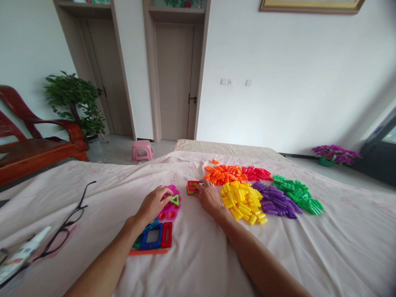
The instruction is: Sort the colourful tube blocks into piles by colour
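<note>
My left hand (154, 202) is closed over a magenta flower-shaped piece (170, 213), its fingertips pinching the edge of a small green triangle frame (175, 200). Further right, my right hand (208, 196) has its fingers closed on the right side of a red rectangular frame (193, 185). A yellow frame (189, 192) shows just under the red one. Below my left hand lie a blue square frame (160, 237), a red rectangle frame (167, 234) and a thin orange strip (150, 252). My left wrist partly hides more blue and green pieces.
Sorted piles of small plastic pieces lie right of my right hand: orange (221, 175), red (256, 173), yellow (243, 202), purple (276, 200) and green (295, 192). Black eyeglasses (72, 216) and a white tube (26, 251) rest at the left on the cloth (194, 255).
</note>
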Tool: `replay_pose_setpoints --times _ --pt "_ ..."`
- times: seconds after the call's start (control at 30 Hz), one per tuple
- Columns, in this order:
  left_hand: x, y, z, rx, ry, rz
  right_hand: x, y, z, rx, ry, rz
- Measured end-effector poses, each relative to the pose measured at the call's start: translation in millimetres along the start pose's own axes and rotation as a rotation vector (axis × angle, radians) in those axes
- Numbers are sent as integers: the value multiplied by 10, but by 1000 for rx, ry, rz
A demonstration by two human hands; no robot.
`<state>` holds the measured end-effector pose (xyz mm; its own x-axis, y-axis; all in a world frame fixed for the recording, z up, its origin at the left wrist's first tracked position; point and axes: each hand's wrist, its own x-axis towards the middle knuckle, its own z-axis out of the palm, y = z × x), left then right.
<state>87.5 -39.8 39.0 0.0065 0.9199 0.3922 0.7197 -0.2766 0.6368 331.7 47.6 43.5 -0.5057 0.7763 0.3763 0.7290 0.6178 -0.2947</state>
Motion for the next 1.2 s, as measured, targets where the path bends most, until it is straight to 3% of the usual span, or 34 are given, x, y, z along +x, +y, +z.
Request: replay_pose_setpoints --times 0.13,0.27,0.4,0.53,0.63,0.77,0.97,1.07,1.2 --pt "29 -6 0 -67 57 -33 20 62 111 333 157 83" --pt "55 93 35 -234 68 -95 -23 -91 153 675 244 120" --pt "37 294 73 -602 6 -169 -139 -399 146 872 167 53" --pt "4 409 96 -639 56 -179 -205 -598 134 925 116 73" --pt "-3 416 85 -651 78 -166 -206 -629 100 1035 50 113" --pt "0 418 34 -753 19 -174 -191 -603 14 1251 -91 118" --pt "-8 456 -35 -871 -17 -202 -178 -526 -59 1493 -201 205" --pt "-15 468 -31 -882 -17 -222 -171 -516 -40 1489 -186 194" --pt "-26 479 17 -821 -24 -247 -183 -562 42 1295 -118 74"
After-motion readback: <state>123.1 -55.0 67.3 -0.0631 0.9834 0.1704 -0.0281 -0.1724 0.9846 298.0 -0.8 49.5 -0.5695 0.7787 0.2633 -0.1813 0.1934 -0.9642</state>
